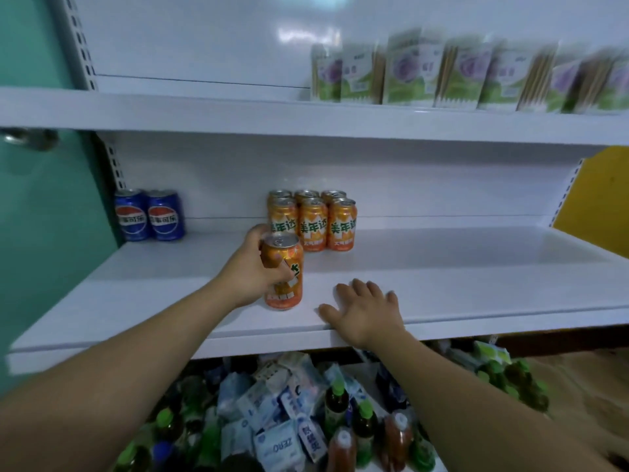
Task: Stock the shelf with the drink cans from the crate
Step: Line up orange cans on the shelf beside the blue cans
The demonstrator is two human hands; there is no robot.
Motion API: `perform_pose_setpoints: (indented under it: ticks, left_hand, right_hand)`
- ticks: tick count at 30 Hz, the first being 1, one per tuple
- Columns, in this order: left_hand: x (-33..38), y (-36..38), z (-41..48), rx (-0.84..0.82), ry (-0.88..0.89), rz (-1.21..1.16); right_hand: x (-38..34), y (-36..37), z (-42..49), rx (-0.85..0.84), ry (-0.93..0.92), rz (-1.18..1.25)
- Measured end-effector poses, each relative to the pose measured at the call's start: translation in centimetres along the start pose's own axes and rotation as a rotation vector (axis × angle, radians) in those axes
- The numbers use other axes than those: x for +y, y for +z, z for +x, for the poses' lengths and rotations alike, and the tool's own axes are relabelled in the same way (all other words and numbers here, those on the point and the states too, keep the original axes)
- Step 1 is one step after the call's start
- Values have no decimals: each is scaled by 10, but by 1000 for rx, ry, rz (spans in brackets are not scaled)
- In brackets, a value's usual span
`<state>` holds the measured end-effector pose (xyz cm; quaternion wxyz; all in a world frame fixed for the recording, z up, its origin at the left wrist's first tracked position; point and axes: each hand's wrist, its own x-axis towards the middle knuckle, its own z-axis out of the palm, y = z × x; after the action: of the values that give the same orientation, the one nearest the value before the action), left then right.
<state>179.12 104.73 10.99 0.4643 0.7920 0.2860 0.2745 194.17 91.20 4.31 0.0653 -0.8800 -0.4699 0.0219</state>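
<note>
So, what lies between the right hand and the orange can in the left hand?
Nothing. In the head view, only bare white shelf separates the right hand from the orange can that the left hand grips.

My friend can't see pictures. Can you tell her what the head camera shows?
A person's left hand holds an orange drink can upright on a white shelf, in front of six matching orange cans. The right hand rests flat on the shelf; two blue cans stand far left.
</note>
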Motion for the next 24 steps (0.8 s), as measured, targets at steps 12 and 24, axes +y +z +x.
perform_pose_setpoints:
  ticks: [12,24]
  left_hand:
    - [-31,21,62,123,4,-55]
    - [-33,23,89,164,2,-68]
  right_hand:
    - [2,8,-1,89,-3,27]
    - [3,11,-2,107,-12,45]
